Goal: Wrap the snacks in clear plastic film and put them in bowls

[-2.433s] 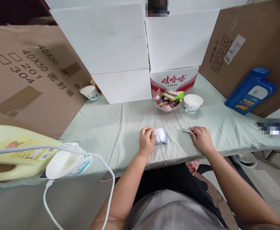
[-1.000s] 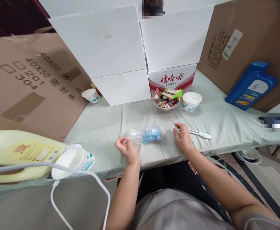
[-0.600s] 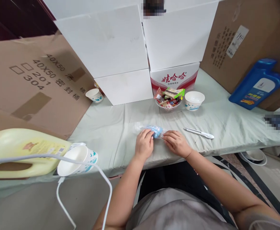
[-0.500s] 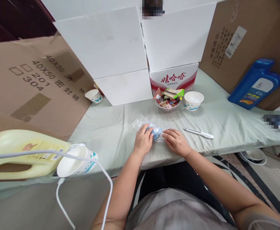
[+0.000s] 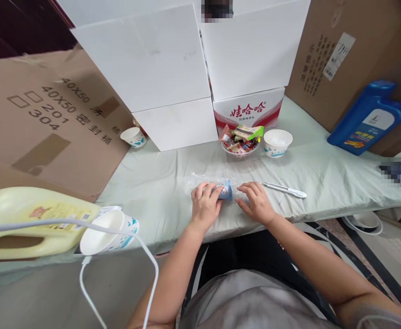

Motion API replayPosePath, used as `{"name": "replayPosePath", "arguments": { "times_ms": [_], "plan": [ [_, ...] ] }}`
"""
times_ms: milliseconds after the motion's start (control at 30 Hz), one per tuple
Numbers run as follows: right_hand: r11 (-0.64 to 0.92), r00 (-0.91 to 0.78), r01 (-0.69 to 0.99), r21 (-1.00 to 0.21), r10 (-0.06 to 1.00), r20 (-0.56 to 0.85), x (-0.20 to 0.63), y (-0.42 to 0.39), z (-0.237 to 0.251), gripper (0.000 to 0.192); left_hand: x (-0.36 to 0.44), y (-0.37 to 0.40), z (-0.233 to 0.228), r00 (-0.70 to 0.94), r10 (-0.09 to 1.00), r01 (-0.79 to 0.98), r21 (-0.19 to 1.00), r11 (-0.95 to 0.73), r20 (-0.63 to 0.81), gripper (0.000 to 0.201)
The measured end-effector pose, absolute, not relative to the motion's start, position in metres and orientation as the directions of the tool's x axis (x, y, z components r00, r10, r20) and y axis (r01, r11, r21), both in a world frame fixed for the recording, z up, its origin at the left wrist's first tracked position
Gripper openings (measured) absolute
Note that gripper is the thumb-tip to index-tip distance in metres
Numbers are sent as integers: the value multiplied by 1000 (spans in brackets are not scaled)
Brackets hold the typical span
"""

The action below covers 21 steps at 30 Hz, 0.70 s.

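On the cloth-covered table lies a small blue printed packet (image 5: 225, 190), partly under my left hand (image 5: 205, 201). My left fingers curl over its left part and press on it. Crinkled clear plastic wrap (image 5: 197, 179) spreads out from beneath that hand to the left and behind. My right hand (image 5: 256, 201) rests just right of the packet, thumb and fingers apart. Some clear film shows near its fingertips; whether they touch it I cannot tell. Beyond my right fingers lies a white utility knife (image 5: 285, 190).
A bowl of wrapped snacks (image 5: 240, 151) and a paper bowl (image 5: 277, 143) stand behind. Another paper bowl (image 5: 109, 232), a yellow jug (image 5: 32, 224) and a white cable (image 5: 125, 227) are at left. A blue bottle (image 5: 368, 119) leans at right. White boxes (image 5: 176, 123) form the back.
The packet has turned so that its flat blue end faces right. My left hand has shifted slightly left and lies flatter over it. My right fingers have parted more from the thumb.
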State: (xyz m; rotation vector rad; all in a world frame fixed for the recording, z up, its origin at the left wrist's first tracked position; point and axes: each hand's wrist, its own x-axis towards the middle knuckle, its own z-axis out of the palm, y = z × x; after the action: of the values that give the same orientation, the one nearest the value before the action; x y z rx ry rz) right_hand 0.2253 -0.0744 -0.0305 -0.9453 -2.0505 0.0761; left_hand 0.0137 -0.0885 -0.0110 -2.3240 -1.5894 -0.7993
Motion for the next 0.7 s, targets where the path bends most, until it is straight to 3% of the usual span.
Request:
{"name": "replayPosePath", "arguments": {
  "times_ms": [167,333,467,567,700],
  "plan": [
    [730,-432,562,-389,660,615,224,-73,-30,29,14,-127,-11,349,697,878,43,-478,626,24],
    [664,-387,589,-460,732,561,222,-69,-36,33,5,-154,-9,380,725,838,117,-533,574,8],
    [652,-379,605,-456,740,555,222,-70,-35,31,6,-156,-6,274,787,907,123,-403,553,12],
    [647,-375,629,-430,738,562,223,-71,-32,31,10,-151,-4,220,837,939,123,-320,500,35],
    [664,-487,671,-330,730,479,221,-70,-34,24,7,-147,-6,207,903,912,258,-317,377,42]
  ]
}}
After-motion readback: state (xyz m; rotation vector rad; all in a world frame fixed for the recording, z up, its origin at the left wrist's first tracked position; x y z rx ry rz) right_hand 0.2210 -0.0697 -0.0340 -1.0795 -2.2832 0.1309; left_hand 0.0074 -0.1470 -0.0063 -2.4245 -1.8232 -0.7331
